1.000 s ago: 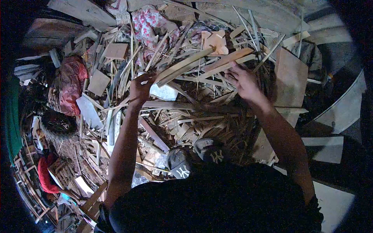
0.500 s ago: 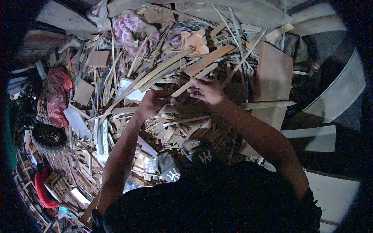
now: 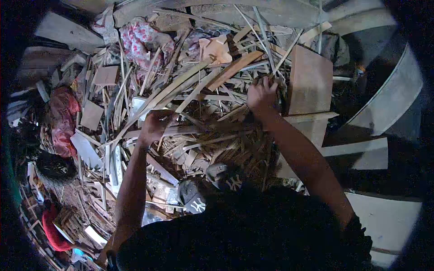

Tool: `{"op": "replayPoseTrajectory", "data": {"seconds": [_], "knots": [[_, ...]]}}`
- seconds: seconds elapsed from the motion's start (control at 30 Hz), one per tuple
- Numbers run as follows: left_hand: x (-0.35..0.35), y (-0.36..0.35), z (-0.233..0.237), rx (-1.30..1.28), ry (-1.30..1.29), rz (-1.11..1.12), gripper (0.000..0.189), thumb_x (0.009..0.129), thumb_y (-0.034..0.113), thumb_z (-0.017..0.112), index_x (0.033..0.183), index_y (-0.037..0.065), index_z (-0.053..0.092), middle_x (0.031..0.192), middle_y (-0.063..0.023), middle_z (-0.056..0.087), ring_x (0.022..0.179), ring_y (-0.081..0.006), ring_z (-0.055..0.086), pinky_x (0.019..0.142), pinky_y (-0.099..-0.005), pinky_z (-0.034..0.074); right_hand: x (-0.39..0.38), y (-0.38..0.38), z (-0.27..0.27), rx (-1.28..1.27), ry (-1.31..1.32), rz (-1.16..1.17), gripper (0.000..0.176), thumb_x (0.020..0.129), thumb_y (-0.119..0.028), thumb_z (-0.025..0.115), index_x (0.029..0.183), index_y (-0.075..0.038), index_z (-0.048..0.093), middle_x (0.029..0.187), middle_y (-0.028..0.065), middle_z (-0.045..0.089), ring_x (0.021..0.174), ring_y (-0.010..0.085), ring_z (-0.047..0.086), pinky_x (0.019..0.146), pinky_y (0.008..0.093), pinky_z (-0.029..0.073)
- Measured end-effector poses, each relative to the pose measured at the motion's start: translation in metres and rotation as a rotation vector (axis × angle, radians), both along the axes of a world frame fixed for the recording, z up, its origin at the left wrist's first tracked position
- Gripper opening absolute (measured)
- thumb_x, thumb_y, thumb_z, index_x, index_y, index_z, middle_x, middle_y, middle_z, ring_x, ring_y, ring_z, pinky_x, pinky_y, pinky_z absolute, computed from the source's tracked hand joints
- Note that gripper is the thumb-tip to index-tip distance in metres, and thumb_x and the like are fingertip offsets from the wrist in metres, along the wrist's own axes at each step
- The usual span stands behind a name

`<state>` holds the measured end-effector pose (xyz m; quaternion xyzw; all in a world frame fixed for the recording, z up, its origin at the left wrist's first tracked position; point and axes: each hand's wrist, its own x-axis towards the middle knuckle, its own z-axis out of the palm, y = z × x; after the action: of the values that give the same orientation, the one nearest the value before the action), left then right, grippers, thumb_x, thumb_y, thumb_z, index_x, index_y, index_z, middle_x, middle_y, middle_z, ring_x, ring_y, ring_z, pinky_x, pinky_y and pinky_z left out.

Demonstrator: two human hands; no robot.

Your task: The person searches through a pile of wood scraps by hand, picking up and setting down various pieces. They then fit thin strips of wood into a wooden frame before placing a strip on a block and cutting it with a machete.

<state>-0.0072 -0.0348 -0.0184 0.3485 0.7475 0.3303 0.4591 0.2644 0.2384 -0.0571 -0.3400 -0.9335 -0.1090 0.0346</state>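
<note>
My left hand (image 3: 157, 124) is closed around the lower end of a pale wooden strip (image 3: 197, 90), which slants up and to the right over the pile. Farther right, my right hand (image 3: 262, 94) has its fingers curled down at the scrap pile, beside a tall brown board (image 3: 310, 80). Whatever its fingertips hold is hidden. Between the hands lie loose strips and splinters, and an orange-brown plank (image 3: 235, 70) rests above them.
Patterned cloth (image 3: 142, 43) lies at the upper left, red plastic (image 3: 63, 119) and a dark tyre (image 3: 55, 168) at the left. A person in red (image 3: 55, 228) is at the lower left. Two dark shoes (image 3: 194, 196) stand below the pile. Pale boards (image 3: 384, 221) lie at the right.
My hands have moved apart: the left one slightly left and down, the right one right and up. The right hand has let go of the strip, which now slants more steeply from my left hand.
</note>
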Motion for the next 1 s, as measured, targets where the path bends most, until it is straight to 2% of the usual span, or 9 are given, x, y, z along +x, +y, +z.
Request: {"op": "replayPoseTrajectory", "data": {"seconds": [0.07, 0.2, 0.27, 0.3, 0.37, 0.7, 0.8, 0.9, 1.0], "knots": [[-0.003, -0.001, -0.005, 0.031, 0.000, -0.042, 0.032, 0.092, 0.033, 0.072, 0.104, 0.003, 0.075, 0.089, -0.0089, 0.075, 0.082, -0.0130, 0.065, 0.079, -0.0336, 0.050, -0.010, 0.004, 0.005, -0.199, -0.192, -0.176, 0.034, 0.088, -0.022, 0.057, 0.116, -0.004, 0.065, 0.118, 0.0186, 0.064, 0.126, 0.0392, 0.048, 0.101, 0.0744, 0.025], [0.001, 0.003, 0.005, -0.024, 0.118, -0.093, 0.036, 0.091, 0.038, 0.071, 0.102, 0.004, 0.075, 0.089, -0.0098, 0.075, 0.083, -0.0133, 0.066, 0.079, -0.0344, 0.051, 0.001, 0.023, -0.044, -0.045, -0.116, -0.200, 0.037, 0.095, -0.040, 0.053, 0.108, -0.008, 0.066, 0.109, 0.0123, 0.066, 0.114, 0.0325, 0.055, 0.099, 0.0608, 0.037], [-0.005, -0.011, -0.029, 0.226, 0.010, -0.007, 0.035, 0.097, 0.031, 0.064, 0.101, -0.004, 0.070, 0.082, -0.0096, 0.074, 0.080, -0.0153, 0.070, 0.077, -0.0322, 0.054, 0.015, 0.059, -0.134, 0.567, -0.345, -0.120, 0.056, 0.095, -0.062, 0.046, 0.098, -0.010, 0.065, 0.097, 0.0082, 0.064, 0.098, 0.0261, 0.058, 0.090, 0.0453, 0.045], [-0.004, -0.007, -0.021, 0.227, 0.011, -0.010, 0.035, 0.097, 0.031, 0.064, 0.101, -0.004, 0.070, 0.082, -0.0096, 0.074, 0.080, -0.0153, 0.070, 0.077, -0.0322, 0.054, 0.012, 0.058, -0.121, 0.568, -0.343, -0.123, 0.056, 0.095, -0.062, 0.046, 0.098, -0.010, 0.065, 0.097, 0.0082, 0.064, 0.098, 0.0261, 0.058, 0.090, 0.0453, 0.045], [0.001, 0.005, 0.007, -0.012, 0.133, -0.110, 0.036, 0.096, 0.032, 0.065, 0.101, -0.004, 0.071, 0.081, -0.0103, 0.074, 0.077, -0.0149, 0.070, 0.076, -0.0321, 0.054, -0.001, 0.052, -0.067, -0.420, 0.163, -0.365, 0.020, 0.087, -0.016, 0.061, 0.099, -0.001, 0.067, 0.107, 0.0203, 0.065, 0.117, 0.0384, 0.054, 0.102, 0.0725, 0.024], [-0.003, 0.000, 0.003, 0.057, 0.059, -0.024, 0.037, 0.093, 0.036, 0.069, 0.103, 0.001, 0.073, 0.083, -0.0100, 0.074, 0.076, -0.0133, 0.066, 0.072, -0.0316, 0.051, -0.025, 0.023, 0.057, -0.532, -0.072, -0.366, 0.023, 0.085, -0.014, 0.063, 0.104, -0.003, 0.069, 0.111, 0.0215, 0.066, 0.118, 0.0407, 0.056, 0.104, 0.0717, 0.023], [-0.003, 0.004, 0.010, 0.030, 0.083, -0.040, 0.036, 0.093, 0.035, 0.069, 0.104, 0.000, 0.073, 0.080, -0.0096, 0.074, 0.075, -0.0134, 0.067, 0.071, -0.0319, 0.052, -0.023, 0.017, 0.052, -0.336, 0.203, -0.334, 0.025, 0.082, -0.022, 0.069, 0.103, -0.009, 0.071, 0.105, 0.0168, 0.070, 0.110, 0.0371, 0.062, 0.100, 0.0621, 0.028], [-0.004, 0.008, 0.018, 0.029, 0.073, -0.041, 0.037, 0.093, 0.034, 0.070, 0.104, -0.001, 0.073, 0.079, -0.0093, 0.074, 0.074, -0.0139, 0.068, 0.072, -0.0316, 0.052, -0.016, 0.023, 0.048, -0.407, 0.115, -0.403, 0.025, 0.079, -0.026, 0.071, 0.099, -0.011, 0.073, 0.098, 0.0155, 0.071, 0.102, 0.0365, 0.064, 0.097, 0.0579, 0.028], [-0.009, 0.008, 0.016, 0.063, 0.129, -0.122, 0.039, 0.093, 0.035, 0.070, 0.106, -0.002, 0.072, 0.081, -0.0104, 0.074, 0.075, -0.0140, 0.068, 0.073, -0.0315, 0.052, -0.016, 0.027, 0.075, -0.428, 0.094, -0.436, 0.023, 0.079, -0.027, 0.072, 0.093, -0.009, 0.073, 0.087, 0.0165, 0.071, 0.089, 0.0370, 0.068, 0.089, 0.0535, 0.038]]}}
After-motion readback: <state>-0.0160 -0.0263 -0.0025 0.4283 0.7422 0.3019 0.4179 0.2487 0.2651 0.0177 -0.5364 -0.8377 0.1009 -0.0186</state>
